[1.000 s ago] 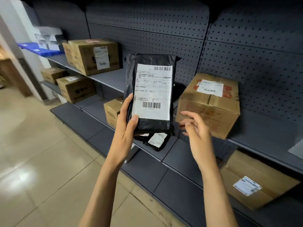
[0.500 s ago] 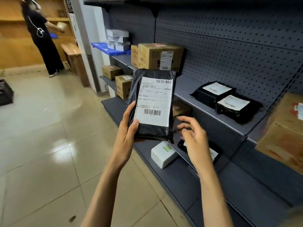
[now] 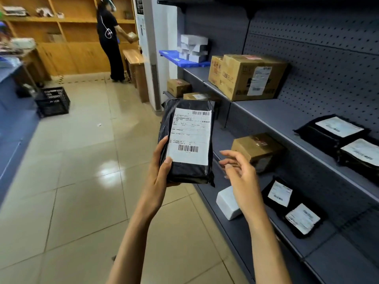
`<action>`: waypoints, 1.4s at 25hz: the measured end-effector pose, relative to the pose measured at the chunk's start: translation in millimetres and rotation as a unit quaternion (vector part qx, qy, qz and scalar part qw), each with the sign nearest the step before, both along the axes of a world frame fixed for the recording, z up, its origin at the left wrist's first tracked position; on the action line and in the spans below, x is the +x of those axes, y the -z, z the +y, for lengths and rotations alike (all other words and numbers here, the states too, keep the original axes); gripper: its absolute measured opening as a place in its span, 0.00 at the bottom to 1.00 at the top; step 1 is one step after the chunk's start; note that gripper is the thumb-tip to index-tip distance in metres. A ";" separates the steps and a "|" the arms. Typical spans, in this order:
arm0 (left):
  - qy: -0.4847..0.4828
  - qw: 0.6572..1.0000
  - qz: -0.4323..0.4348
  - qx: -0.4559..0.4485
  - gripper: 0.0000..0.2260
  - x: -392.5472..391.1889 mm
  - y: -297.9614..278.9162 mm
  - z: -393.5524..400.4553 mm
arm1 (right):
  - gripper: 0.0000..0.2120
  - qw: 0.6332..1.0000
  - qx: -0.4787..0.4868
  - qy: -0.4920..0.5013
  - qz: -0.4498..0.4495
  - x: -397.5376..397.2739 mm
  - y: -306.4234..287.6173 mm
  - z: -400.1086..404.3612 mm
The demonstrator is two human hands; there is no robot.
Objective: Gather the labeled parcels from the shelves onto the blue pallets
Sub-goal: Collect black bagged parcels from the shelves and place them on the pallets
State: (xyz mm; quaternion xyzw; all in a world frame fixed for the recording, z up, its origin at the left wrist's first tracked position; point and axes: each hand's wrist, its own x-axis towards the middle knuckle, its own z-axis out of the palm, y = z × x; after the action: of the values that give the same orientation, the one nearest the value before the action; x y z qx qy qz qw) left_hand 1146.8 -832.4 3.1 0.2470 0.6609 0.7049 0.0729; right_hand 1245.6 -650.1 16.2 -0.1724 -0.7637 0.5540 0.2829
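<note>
My left hand [image 3: 158, 171] grips a black plastic parcel [image 3: 189, 175] with a white barcode label, held upright in front of me over the floor. To its right my right hand [image 3: 240, 173] hovers with relaxed fingers, holding nothing and not touching the parcel. On the grey shelves [image 3: 266, 113] to the right lie more labeled parcels: a large cardboard box [image 3: 246, 76], two black bags [image 3: 332, 130] on the middle shelf, a small brown box [image 3: 256, 148], a white box [image 3: 227, 201] and two black bags [image 3: 293, 210] lower down. A blue pallet [image 3: 174, 58] carries white boxes at the far end.
A person in black [image 3: 109, 39] stands at wooden shelving [image 3: 61, 37] at the back. A black crate [image 3: 53, 101] sits on the tiled floor at the left, beside a blue surface [image 3: 12, 128]. A wooden bench [image 3: 135, 68] stands near the white pillar.
My view has swung left along the shelves, bringing the aisle, the crate and the person into sight. The parcel stays in my left hand; my right hand stays beside it, empty.
</note>
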 end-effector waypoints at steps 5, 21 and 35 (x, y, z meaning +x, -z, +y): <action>-0.035 0.999 -0.015 -0.012 0.23 -31.0 6.0 -10.6 | 0.17 0.999 -0.002 -0.039 -0.013 -48.3 4.7 -3.2; -0.152 0.988 -0.035 -0.021 0.20 -229.0 -10.6 56.6 | 0.15 0.992 -0.002 -0.125 -0.011 -280.6 -16.7 73.1; -0.208 0.977 -0.050 -0.019 0.20 -360.2 -7.6 115.4 | 0.15 0.986 -0.005 -0.164 -0.007 -430.0 -3.5 140.4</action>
State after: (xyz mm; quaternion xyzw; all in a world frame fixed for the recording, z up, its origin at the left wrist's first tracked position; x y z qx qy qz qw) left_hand 786.6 -716.9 10.7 0.0672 0.7069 0.7031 -0.0378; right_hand 815.6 -509.7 19.6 -0.0501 -0.7808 0.5956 0.1819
